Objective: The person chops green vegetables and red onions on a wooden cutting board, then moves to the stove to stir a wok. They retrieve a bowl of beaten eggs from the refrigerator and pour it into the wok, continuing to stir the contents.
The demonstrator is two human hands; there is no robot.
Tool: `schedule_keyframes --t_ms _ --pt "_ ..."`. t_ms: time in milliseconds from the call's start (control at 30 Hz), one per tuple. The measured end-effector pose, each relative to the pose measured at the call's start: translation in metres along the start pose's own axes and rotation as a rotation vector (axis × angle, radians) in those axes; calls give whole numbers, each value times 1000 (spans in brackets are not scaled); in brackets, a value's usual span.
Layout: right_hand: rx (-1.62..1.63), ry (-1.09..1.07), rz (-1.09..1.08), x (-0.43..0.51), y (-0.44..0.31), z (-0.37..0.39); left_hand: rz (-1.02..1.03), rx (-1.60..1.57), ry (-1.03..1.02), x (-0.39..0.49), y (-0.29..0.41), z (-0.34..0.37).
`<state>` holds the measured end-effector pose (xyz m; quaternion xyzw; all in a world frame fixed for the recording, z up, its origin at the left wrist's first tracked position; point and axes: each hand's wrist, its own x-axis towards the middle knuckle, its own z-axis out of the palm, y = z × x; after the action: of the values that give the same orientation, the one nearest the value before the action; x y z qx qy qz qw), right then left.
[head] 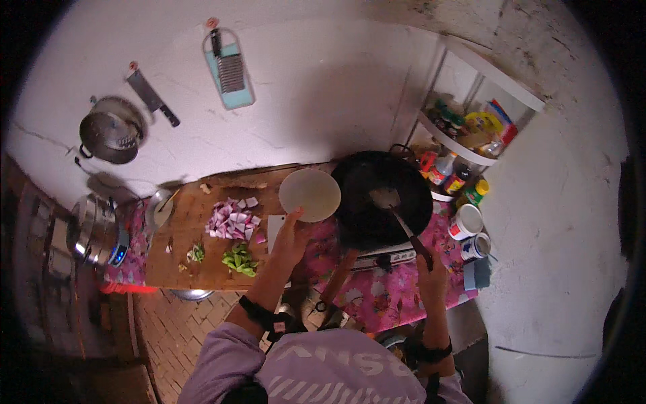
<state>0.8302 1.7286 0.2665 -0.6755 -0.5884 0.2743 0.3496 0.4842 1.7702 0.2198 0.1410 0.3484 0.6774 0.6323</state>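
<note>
My left hand holds a pale round bowl by its near rim, at the left edge of a black wok. In my right hand is the dark handle of a metal spatula, whose blade lies inside the wok. The wok stands on a cooker. Left of the bowl, a wooden cutting board bears chopped red onion, cut green pepper and a small heap of green and pale pieces. The wok's contents are too dark to tell.
A white corner shelf with bottles and packets stands at the right, above open tubs. A cleaver, a grater and a pot hang on the wall. A steel pot stands at far left.
</note>
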Motion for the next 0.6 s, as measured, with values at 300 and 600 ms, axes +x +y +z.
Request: schedule_keyframes --t_ms 300,600 --pt "-154 -101 -51 7 8 25 42 -295 267 -81 42 -127" --pt "-189 -98 -113 28 -1 57 208 -130 481 -141 113 -315"
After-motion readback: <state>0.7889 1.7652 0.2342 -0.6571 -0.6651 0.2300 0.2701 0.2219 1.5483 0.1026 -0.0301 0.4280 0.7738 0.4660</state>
